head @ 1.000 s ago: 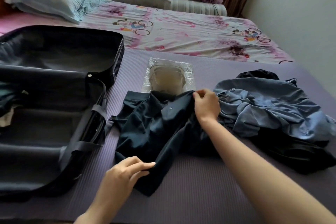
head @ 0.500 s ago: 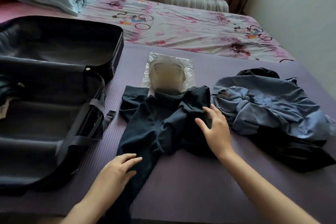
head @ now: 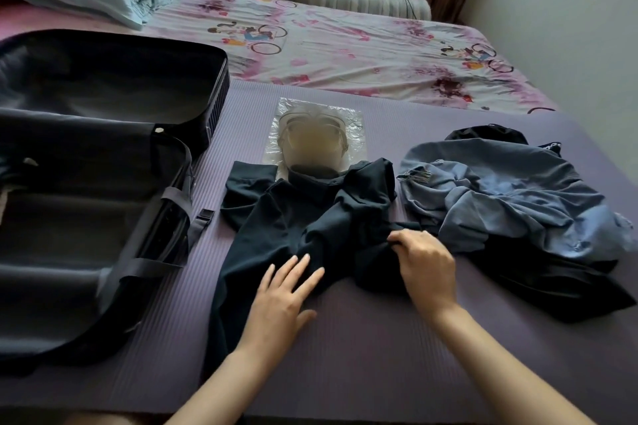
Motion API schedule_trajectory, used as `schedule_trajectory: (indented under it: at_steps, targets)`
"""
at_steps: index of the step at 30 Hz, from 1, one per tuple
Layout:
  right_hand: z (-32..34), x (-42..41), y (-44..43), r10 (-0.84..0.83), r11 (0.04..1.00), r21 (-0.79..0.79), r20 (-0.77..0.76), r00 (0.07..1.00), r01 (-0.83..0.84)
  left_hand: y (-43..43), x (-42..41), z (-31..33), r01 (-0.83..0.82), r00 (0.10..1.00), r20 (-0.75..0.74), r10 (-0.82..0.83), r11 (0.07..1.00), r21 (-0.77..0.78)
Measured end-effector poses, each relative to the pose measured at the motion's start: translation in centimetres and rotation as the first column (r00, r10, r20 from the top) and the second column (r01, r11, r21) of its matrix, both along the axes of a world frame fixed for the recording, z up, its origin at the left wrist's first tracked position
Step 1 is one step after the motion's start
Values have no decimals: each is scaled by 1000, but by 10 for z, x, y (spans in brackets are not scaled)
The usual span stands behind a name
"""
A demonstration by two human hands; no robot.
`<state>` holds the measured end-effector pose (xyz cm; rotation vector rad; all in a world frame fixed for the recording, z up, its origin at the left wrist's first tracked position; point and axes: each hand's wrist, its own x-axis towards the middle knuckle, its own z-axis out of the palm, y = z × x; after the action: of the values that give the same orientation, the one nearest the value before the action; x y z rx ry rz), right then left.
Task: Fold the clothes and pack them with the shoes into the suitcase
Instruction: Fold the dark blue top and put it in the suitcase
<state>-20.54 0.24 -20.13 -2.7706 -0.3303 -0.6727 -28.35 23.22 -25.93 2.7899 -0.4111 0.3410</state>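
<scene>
Dark shirt [head: 303,228]: left hand [head: 281,300] flat, fingers straight; right hand [head: 426,262] fingers pinching fabric.

Both forearms are bare, as are the left grip [head: 276,300] and right grip [head: 424,266].

One wide-angle camera sat on the person's head, facing forward and steeply down across the purple mat [head: 362,355] toward the bed [head: 345,55]. It was close: left hand [head: 283,290] and right hand [head: 424,266] filled lower centre, the suitcase [head: 69,235] bounded the left, a wall [head: 569,10] the right.
</scene>
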Motion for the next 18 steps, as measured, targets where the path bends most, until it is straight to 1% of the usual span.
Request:
schedule_trajectory:
  at_steps: [3,5,7,9,10,11,12,13,14,15,17,18]
  targets:
    - [31,25,-14,-141,983,111,-34,989,144,4,26,-6,-40,998,42,41,999,-28]
    - [48,42,-24,-164,979,113,-40,986,168,14,41,-6,-58,996,66,63,995,-76]
    - [57,56,-33,-166,981,86,-63,984,171,27,55,5,-134,989,42,145,970,-202]
    - [55,68,-43,-175,982,39,-148,973,182,46,67,23,-260,965,-50,259,899,-353]
    - [51,72,-47,-174,984,-8,-224,959,177,56,72,30,-294,955,-79,286,873,-390]
    - [45,73,-51,-164,986,-56,-308,937,154,67,76,35,-291,956,-91,279,869,-399]
    - [39,71,-52,-151,988,-81,-380,912,130,77,79,37,-262,965,-110,237,884,-388]
    - [33,65,-51,-132,991,-73,-417,899,112,83,80,38,-211,975,-143,169,906,-367]
    - [28,57,-48,-109,994,-41,-406,907,101,85,78,37,-150,979,-183,92,930,-336]
    - [23,45,-44,-76,996,7,-346,935,83,85,74,34,-85,981,-193,27,952,-295]
    - [12,12,-27,0,998,60,-143,990,9,77,62,25,28,990,-129,-55,978,-207]
    - [7,-7,-16,36,999,27,-68,997,-35,68,55,23,66,994,-79,-81,982,-178]
